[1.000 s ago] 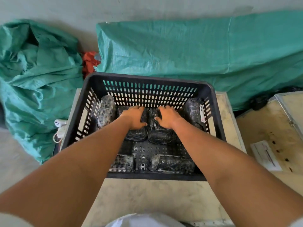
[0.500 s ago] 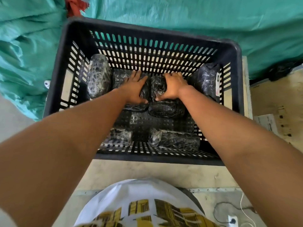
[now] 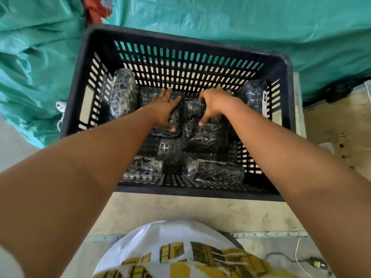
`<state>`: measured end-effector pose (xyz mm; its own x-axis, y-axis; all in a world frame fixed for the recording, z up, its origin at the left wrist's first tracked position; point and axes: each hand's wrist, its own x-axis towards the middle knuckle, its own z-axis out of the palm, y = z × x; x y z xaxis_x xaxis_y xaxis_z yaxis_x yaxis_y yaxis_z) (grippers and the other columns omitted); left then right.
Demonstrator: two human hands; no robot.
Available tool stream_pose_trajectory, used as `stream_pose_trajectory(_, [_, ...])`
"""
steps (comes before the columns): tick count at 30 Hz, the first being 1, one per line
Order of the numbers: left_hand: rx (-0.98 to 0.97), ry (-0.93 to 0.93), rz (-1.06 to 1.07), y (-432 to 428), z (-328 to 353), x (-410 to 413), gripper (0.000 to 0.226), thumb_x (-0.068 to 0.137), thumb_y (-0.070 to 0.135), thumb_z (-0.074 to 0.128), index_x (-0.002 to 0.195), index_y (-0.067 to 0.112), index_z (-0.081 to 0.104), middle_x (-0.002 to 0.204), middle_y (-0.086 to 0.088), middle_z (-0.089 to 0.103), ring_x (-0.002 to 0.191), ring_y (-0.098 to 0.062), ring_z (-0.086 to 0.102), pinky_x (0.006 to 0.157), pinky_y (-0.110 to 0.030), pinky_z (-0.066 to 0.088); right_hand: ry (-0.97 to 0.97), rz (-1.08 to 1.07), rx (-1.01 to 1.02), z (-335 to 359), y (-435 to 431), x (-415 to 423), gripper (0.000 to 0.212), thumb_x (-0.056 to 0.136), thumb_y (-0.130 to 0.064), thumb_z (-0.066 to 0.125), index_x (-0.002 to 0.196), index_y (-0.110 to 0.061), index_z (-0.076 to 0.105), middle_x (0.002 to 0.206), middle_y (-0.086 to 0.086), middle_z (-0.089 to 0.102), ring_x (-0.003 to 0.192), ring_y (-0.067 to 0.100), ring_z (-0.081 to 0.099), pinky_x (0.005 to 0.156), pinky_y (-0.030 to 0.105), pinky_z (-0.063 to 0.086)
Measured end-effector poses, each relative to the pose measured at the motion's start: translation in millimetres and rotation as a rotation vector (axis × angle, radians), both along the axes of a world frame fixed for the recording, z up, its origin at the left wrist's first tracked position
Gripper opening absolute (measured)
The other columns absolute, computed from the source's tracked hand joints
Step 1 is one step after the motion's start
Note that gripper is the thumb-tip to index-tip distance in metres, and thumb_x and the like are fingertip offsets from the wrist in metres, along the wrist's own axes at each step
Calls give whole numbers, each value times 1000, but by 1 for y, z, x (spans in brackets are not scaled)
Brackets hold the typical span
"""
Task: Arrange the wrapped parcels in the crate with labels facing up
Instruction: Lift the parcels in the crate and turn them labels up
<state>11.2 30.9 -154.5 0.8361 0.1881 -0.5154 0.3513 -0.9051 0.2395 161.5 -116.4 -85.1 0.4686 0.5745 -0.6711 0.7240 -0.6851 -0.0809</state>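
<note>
Since half a second ago the right hand point(image 3: 215, 104) has shifted: its fingers now curl over the far end of the right centre parcel point(image 3: 202, 131), thumb pressed on the wrap, where before they lay flatter. The left hand point(image 3: 163, 111) has barely moved.

Left to right inside the crate point(image 3: 84, 81), which sits on the desk point(image 3: 180, 211):

- Left parcel point(image 3: 123, 93): stands on end, leaning against the left wall. No label visible.
- Left centre parcel point(image 3: 154, 97): lies flat by the far wall. The left hand rests on it, open, fingers spread, palm down, not gripping.
- Near-left parcel point(image 3: 145, 167): lies flat against the near wall, partly hidden by the left forearm.
- Right centre parcel: lies flat, touching the left centre parcel along its side. The right hand is half closed on its far end; whether it truly grips cannot be told.
- Near-right parcel point(image 3: 214, 171): lies flat along the near wall.
- Right parcel point(image 3: 254, 96): leans against the right wall, its white label point(image 3: 265, 103) facing the wall side, not up.

All parcels are wrapped in dark film. Green tarpaulin point(image 3: 220, 23) lies behind the crate.
</note>
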Motion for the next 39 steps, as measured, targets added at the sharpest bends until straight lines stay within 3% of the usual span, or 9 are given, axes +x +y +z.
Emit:
stream_pose_trajectory(3, [19,-9,31,-5,2,-4,126,76,42,85,161,29,-7,165,-15,-22,151,-35,-20,121,-53,-1,30,32,20,13,-8,-5,98,53,-47,98,136,-24,54,134,3,61,115,28,59,93,44,51])
stream_pose_trajectory(9, [-248,-46,130,-13,12,-16,101,82,21,81,156,47,18,166,-11,-21,149,-39,-22,118,-64,-5,-105,158,194,36,-31,-20,98,46,-60,95,135,-36,61,122,-9,69,117,24,63,76,34,45])
stream_pose_trajectory(12, [-492,-110,281,-11,21,-22,87,87,21,77,152,53,28,169,-9,0,143,-29,36,117,-42,34,-148,195,346,48,-45,-21,78,47,-51,97,116,-36,65,107,-15,67,106,19,64,72,33,43])
stream_pose_trajectory(14, [-709,-208,454,-11,35,-22,76,89,24,75,148,55,37,167,-9,20,99,-6,56,84,-16,54,-116,180,484,56,-53,-20,69,47,-38,99,106,-34,64,103,-16,61,102,17,62,77,35,48])
stream_pose_trajectory(17, [-1012,-279,644,-12,62,-17,71,86,18,76,135,63,49,164,-8,30,138,-26,44,116,-49,35,-44,190,711,72,-59,-20,61,53,-29,99,104,-28,65,105,-13,61,99,12,60,88,37,51])
stream_pose_trajectory(21, [-1188,-247,564,-8,106,-15,80,65,33,90,126,67,52,167,-5,20,153,-27,15,119,-62,13,-16,295,999,103,-69,-15,46,73,-14,90,115,-18,70,113,-5,70,105,11,65,95,36,54])
stream_pose_trajectory(26, [-1331,-170,444,11,146,-15,72,63,15,93,129,32,69,141,6,61,136,-23,51,93,-33,55,-9,350,1267,133,-88,-9,52,80,-14,87,128,-5,67,136,6,66,134,24,58,113,39,45])
stream_pose_trajectory(32, [-1557,-123,363,18,173,-14,47,44,18,103,85,26,84,106,2,79,102,-20,74,83,-33,59,41,377,1451,140,-91,-8,52,89,-20,81,133,-4,59,147,15,57,141,33,51,118,49,38])
stream_pose_trajectory(39, [-1626,-327,532,-4,157,-27,58,46,23,103,100,29,83,117,14,75,106,-12,72,82,-30,59,-47,-16,1321,123,-104,3,89,75,-3,88,149,-37,50,126,-11,70,109,13,72,93,45,60])
